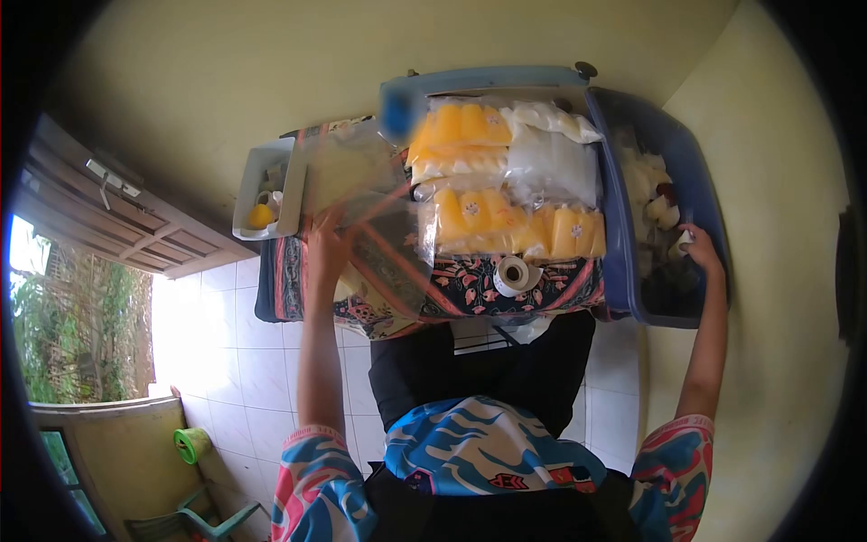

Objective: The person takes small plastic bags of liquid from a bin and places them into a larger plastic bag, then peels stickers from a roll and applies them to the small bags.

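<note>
My left hand (327, 237) rests at the clear plastic sheets or bags (352, 181) on the left part of the patterned cloth (461, 278); its fingers are partly hidden, so their grip is unclear. My right hand (701, 246) is over the right edge of the blue bin (712, 190), its fingers closed around a small whitish item (684, 239). More small pale items (662, 212) lie inside the bin. Between my hands are packs of yellow-orange pouches (474, 212) and clear bags with white contents (553, 163). A label roll (515, 275) stands near the cloth's front edge.
At the left end a white tray (289, 203) holds a yellow round item (261, 216) and small things. A wooden door (117, 199) stands open at the far left. Below it are a green basket (191, 445) and a green chair (212, 522). Walls rise behind and at right.
</note>
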The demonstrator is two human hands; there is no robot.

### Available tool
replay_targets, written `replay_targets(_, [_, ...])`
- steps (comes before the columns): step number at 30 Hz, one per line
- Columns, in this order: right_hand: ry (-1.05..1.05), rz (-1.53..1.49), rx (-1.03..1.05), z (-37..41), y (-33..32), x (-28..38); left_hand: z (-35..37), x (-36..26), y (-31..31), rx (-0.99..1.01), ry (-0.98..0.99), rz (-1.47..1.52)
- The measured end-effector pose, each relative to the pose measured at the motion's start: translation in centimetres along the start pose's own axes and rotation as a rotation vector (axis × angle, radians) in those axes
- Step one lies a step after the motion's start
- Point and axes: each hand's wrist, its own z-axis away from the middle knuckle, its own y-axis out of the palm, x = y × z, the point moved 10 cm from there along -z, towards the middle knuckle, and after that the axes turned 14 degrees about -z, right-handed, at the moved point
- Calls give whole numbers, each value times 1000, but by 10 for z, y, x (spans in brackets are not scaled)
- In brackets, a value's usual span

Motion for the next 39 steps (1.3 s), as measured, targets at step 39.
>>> replay_targets(39, [-565, -554, -596, 100, -46, 220, -17, -54, -147, -435, -96, 707])
